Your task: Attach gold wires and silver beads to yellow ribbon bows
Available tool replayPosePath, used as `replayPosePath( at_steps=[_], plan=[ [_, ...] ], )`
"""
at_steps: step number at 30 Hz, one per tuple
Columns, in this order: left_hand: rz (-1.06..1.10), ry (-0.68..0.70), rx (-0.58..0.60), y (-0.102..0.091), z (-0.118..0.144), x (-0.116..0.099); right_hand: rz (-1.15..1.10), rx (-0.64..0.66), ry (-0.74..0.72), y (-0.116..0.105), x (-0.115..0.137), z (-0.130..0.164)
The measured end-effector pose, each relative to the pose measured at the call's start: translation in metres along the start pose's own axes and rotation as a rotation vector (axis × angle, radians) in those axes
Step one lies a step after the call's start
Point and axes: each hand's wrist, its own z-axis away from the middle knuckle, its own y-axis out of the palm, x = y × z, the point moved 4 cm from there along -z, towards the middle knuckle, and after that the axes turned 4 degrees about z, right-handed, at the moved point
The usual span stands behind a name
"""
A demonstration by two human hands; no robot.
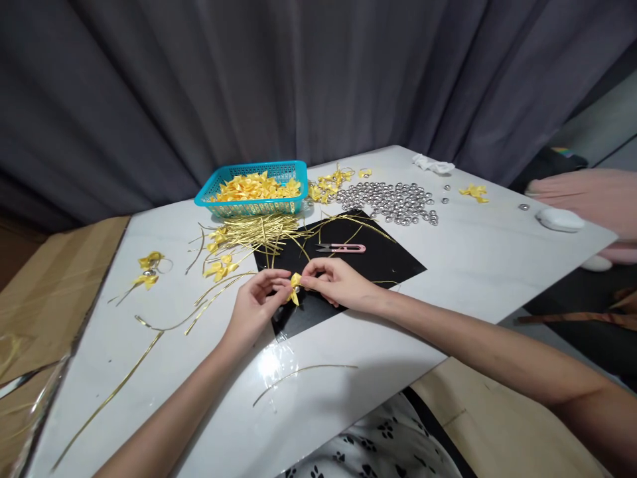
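Note:
Between my two hands is a small yellow ribbon bow (294, 297) with a round silver bell or bead at its middle. My left hand (261, 295) pinches its left side between thumb and fingers. From the other side my right hand (331, 282) grips its upper right part. Both hands are over a black sheet (393, 259) on the white table. Pink-handled thread snips (343, 248) lie on the sheet just beyond my right hand. Past my left hand are gold ties (259, 232) in a loose pile, and yellow bows (220, 268) beside them.
A turquoise basket (202, 197) full of yellow ribbon pieces stands at the back. Many silver bells or beads (388, 199) spread to its right. A finished-looking bow (149, 269) lies at left, a white mouse-shaped object (561, 220) at right. A cardboard box (64, 265) adjoins the table's left edge.

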Motion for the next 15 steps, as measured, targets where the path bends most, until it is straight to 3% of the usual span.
replayPosePath(
  at_steps=[11, 15],
  plan=[
    [-0.038, 0.014, 0.05, 0.0042, -0.0007, 0.0025, -0.044, 0.034, -0.028, 0.006, -0.0042, -0.0027],
    [-0.111, 0.005, 0.017, 0.0008, -0.0024, 0.0067, 0.05, 0.011, -0.023, -0.0002, -0.0049, -0.0037]
  ],
)
